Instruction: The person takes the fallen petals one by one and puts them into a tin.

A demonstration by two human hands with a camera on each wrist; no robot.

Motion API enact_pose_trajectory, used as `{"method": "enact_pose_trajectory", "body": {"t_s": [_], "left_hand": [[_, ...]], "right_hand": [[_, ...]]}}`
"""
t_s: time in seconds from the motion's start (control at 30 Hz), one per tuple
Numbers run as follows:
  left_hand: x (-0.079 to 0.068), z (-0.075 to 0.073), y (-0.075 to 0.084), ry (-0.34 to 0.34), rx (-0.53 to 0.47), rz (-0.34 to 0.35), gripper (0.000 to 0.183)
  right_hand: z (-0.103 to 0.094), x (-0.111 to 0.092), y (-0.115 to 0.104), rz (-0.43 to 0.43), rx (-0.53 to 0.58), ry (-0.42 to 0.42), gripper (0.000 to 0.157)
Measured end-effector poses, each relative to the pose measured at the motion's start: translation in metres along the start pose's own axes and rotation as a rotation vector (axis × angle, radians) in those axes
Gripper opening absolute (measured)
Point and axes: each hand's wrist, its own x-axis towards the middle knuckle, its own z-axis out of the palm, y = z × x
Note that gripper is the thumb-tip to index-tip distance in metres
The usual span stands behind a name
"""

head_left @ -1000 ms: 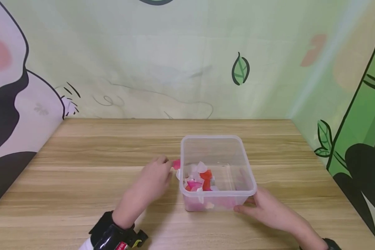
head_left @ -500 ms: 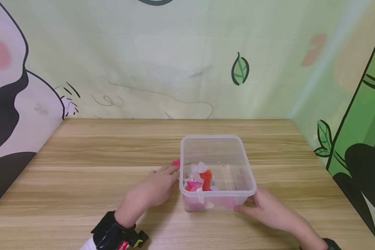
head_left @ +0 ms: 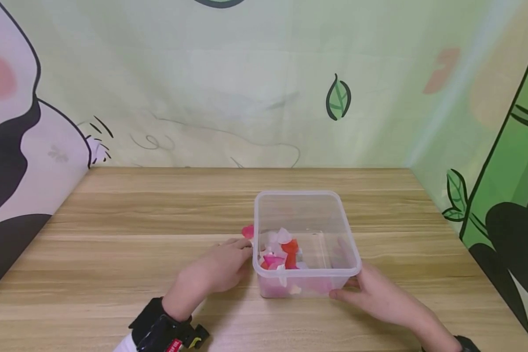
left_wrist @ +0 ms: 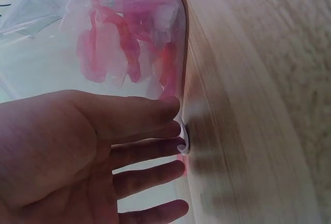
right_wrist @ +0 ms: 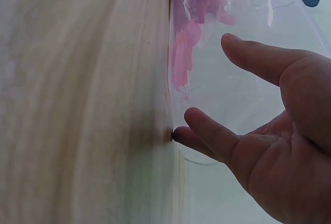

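Note:
A clear plastic box (head_left: 307, 272) stands on the table with pink, white and orange-red petals (head_left: 291, 249) heaped at its left side. My left hand (head_left: 220, 266) lies beside the box's left wall, its fingers nearly straight. In the left wrist view, its fingertips touch a small white petal (left_wrist: 185, 142) on the tabletop. Just beyond that hand a bright pink petal (head_left: 248, 231) lies against the box. My right hand (head_left: 378, 298) rests at the box's front right corner, thumb toward the front and fingers along the side, partly hidden; the right wrist view shows them spread.
The wood-grain table (head_left: 158, 195) extends around the box. A printed cloth backdrop (head_left: 246, 88) with panda and bamboo drawings rises behind it and along both sides. Black straps with a camera (head_left: 167, 325) sit on my left wrist.
My left hand has lowered and stretched its fingers toward the box's left wall, covering the white petal in the head view. The box and my right hand have stayed put.

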Motion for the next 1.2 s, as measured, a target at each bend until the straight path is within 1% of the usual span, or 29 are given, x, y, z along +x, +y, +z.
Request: {"method": "enact_pose_trajectory", "body": {"t_s": [0.17, 0.37, 0.57, 0.8, 1.03, 1.2], "left_hand": [[0.0003, -0.002, 0.0, 0.024, -0.021, 0.027, 0.021], [0.0022, -0.0005, -0.0022, 0.056, -0.048, 0.052, 0.015], [0.0043, 0.0026, -0.0048, 0.092, -0.055, 0.06, 0.016], [0.0038, 0.0028, -0.0066, 0.142, -0.078, 0.077, 0.018], [0.004, 0.001, -0.0072, 0.139, -0.091, 0.027, 0.022], [0.0046, 0.0023, -0.0081, 0.151, -0.085, 0.039, 0.022]], "right_hand": [[-0.0004, -0.0002, 0.0014, -0.005, 0.006, -0.003, 0.073], [-0.0004, -0.0003, 0.0009, -0.006, 0.009, -0.003, 0.073], [-0.0003, -0.0003, -0.0004, 0.006, 0.017, -0.005, 0.069], [-0.0002, -0.0005, -0.0016, 0.017, -0.007, -0.002, 0.07], [-0.0002, 0.0, -0.0011, 0.012, 0.018, -0.008, 0.077], [-0.0002, 0.0002, -0.0007, 0.008, 0.015, -0.007, 0.077]]}}
